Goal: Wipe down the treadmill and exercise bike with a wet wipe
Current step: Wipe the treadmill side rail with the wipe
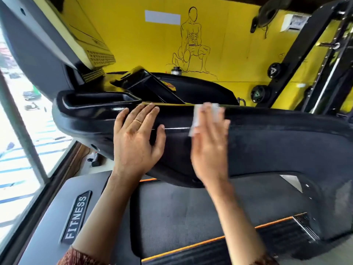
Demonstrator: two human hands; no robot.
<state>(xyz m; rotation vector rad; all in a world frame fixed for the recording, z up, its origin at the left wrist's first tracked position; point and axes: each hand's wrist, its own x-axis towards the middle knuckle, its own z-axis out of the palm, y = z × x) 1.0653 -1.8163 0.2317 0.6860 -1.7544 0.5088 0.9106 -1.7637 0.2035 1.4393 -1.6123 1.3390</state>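
Note:
The black treadmill console (267,134) runs across the middle of the view, with a cup-holder tray (95,102) at its left end. My right hand (210,142) presses a white wet wipe (196,117) flat against the console's front panel, near its top edge. The hand and wipe are blurred. My left hand (137,138) rests flat on the console to the left of the wipe, fingers spread, with a gold ring on one finger. The treadmill belt (181,213) lies below my forearms.
A grey side rail marked FITNESS (76,217) runs along the left, beside a window (17,131). The raised display housing (47,41) looms at upper left. A yellow wall with a figure drawing (191,39) stands behind. A black weight rack (315,54) stands at right.

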